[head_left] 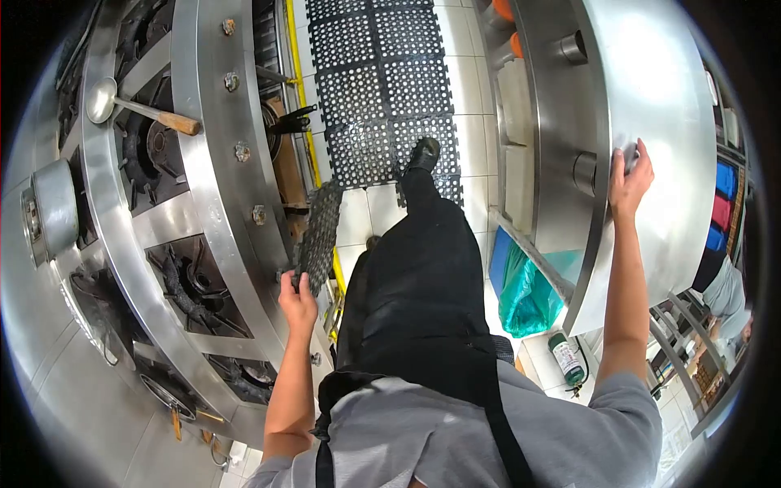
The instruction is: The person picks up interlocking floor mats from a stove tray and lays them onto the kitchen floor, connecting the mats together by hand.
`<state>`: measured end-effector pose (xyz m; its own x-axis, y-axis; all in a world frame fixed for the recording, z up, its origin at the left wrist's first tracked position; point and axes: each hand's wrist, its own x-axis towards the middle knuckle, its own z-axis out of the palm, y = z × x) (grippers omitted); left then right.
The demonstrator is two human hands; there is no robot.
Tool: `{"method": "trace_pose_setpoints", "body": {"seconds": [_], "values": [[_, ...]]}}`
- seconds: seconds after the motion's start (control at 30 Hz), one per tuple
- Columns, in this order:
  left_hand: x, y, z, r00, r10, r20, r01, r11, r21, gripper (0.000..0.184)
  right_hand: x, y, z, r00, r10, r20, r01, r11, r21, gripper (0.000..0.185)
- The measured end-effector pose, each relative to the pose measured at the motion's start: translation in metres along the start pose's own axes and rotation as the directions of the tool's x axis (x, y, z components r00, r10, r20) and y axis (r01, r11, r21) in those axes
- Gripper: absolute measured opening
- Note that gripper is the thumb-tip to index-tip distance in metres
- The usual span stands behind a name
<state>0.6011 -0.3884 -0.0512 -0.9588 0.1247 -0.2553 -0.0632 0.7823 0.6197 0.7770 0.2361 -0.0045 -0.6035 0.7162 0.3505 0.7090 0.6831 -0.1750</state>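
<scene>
My left hand (298, 307) is closed on the lower end of a black perforated mat piece (320, 228), which stands tilted up beside the stove front. My right hand (632, 180) rests on the near edge of a steel counter (655, 89), with a finger stretched over its top and the others partly hidden. More black perforated matting (382, 89) lies on the white tiled floor, and one black shoe (423, 153) is on it.
On the left, a steel stove (215, 122) carries a ladle (154, 114) and a pot (55, 211). A yellow pipe (303, 89) runs low along it. Under the counter hangs a green bag (525, 297); a green cylinder (567, 358) lies nearby. Another person (726, 293) is at far right.
</scene>
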Motion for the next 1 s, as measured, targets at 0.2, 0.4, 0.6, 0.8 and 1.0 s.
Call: {"method": "trace_pose_setpoints", "body": {"seconds": [0.2,0.4,0.6,0.8,1.0], "values": [[-0.005,0.01,0.001,0.996,0.066,-0.056,-0.068,0.997,-0.036,0.018,0.001,0.009,0.006,1.0,-0.024,-0.002,0.024,1.0,-0.004,0.056],[-0.026,-0.021,-0.006,0.993,-0.122,-0.008,0.118,0.972,-0.204,0.022,0.002,0.014,0.011,1.0,0.0,-0.031,0.0,1.0,-0.004,0.059],[-0.039,-0.049,-0.024,0.998,-0.041,-0.047,0.035,0.991,-0.126,0.018,0.003,0.022,0.011,0.999,0.032,-0.007,-0.032,0.999,0.003,0.06],[-0.042,-0.055,-0.029,0.995,-0.101,0.004,0.1,0.985,-0.141,0.017,-0.002,0.017,0.009,0.999,0.032,-0.036,-0.033,0.999,-0.007,0.06],[-0.037,-0.022,-0.03,0.994,-0.103,-0.032,0.101,0.993,-0.058,0.017,-0.002,0.014,0.008,0.998,0.059,-0.015,-0.058,0.998,0.037,0.057]]}}
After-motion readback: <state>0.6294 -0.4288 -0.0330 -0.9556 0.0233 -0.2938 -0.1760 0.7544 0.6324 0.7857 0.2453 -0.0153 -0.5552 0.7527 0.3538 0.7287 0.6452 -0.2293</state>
